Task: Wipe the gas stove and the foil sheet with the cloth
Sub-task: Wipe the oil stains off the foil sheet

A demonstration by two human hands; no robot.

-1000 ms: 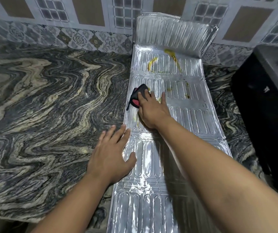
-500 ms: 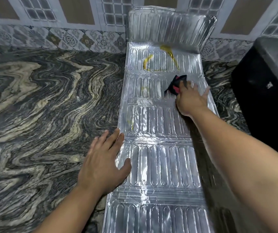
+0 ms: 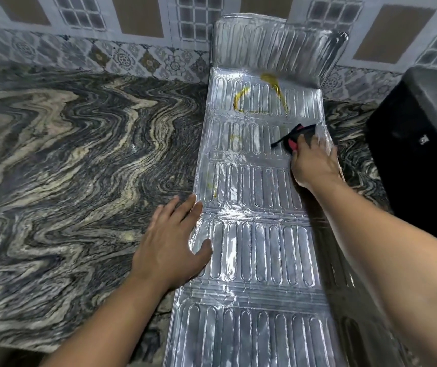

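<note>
A long embossed foil sheet [image 3: 254,250] lies on the marble counter, its far end folded up against the tiled wall. Yellow smears [image 3: 241,99] mark its far panel, with fainter ones [image 3: 210,181] near the left edge. My right hand [image 3: 314,162] presses a black and red cloth [image 3: 295,137] flat onto the foil near its right edge, fingers spread over the cloth. My left hand [image 3: 171,242] lies flat with straight fingers on the foil's left edge, partly on the counter. No gas stove is in view.
The swirled grey and cream marble counter [image 3: 66,168] spreads wide to the left. A black block [image 3: 418,165] with a grey top stands close by the foil's right side. Patterned wall tiles [image 3: 122,56] run along the back.
My right hand has swept the cloth from the foil's left side across to its right edge and stays there. Yellow smears in the middle panel are fainter. My left hand has stayed in place.
</note>
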